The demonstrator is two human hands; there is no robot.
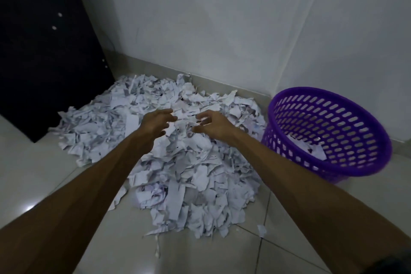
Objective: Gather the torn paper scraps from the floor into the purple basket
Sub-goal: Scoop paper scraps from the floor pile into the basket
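A big heap of torn white paper scraps (178, 151) is lying on the shiny pale tiled floor (44, 176), pushed up near the grey wall (222, 18). A dark cabinet (40, 51) is standing to the left of the heap. The round purple plastic basket with many little holes (329, 169) is sitting on the floor just beside the heap, on its right side. A few white scraps are already lying inside it, but it is mostly empty.

Both arms are reaching out over the middle of the heap. The left hand (155, 121) is hanging with its fingers loosely bent and spread, holding nothing. The right hand (211, 124) is doing the same, fingers curved like a claw, with no paper in it. The two hands are near each other, palms facing in.

I think the grabbing step is just starting. Next, the hands need to go down into the paper, squeeze together around a bunch, lift it and carry it right to the basket. Loose bits could slip out on the way.
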